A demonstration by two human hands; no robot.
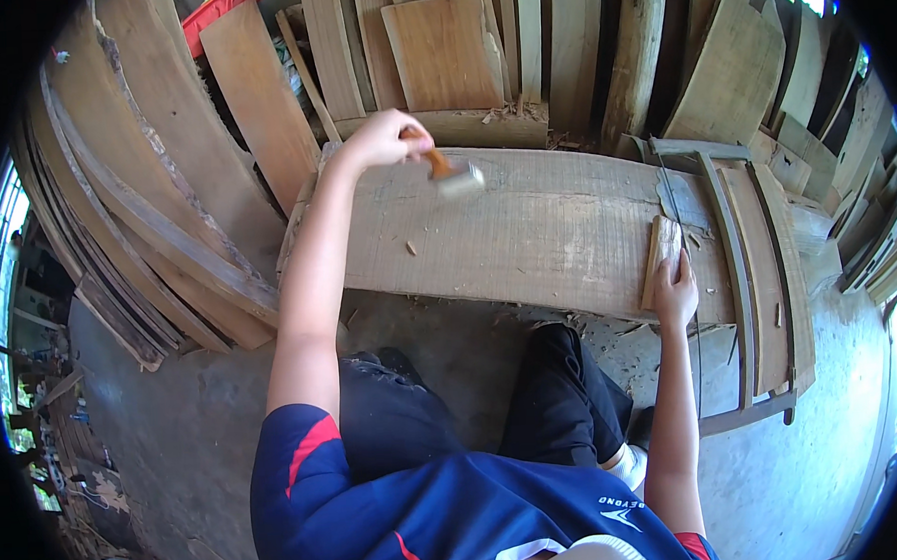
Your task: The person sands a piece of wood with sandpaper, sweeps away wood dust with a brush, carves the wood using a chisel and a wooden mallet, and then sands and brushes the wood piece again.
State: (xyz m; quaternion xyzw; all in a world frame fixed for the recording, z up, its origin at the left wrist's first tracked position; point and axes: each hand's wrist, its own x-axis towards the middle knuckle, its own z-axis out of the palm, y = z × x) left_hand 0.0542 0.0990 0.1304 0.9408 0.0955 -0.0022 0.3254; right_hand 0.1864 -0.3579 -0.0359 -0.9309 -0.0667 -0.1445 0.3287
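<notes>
Orange-brown tool handle (440, 162) pinched in left fingers (414, 141), oblong wooden block (663, 241) clasped in right fingers (685, 268), grainy plank (526, 222)

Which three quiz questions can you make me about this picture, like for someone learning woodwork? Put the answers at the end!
1. What does the right hand hold?
A) a red cup
B) a small wooden block
C) a coil of rope
2. True or false: the frame saw is nearer to the right hand than to the left hand.
3. Fill in the colour: the blurred tool in the left hand has a pale head and an ____ handle.

Key:
1. B
2. True
3. orange-brown
</notes>
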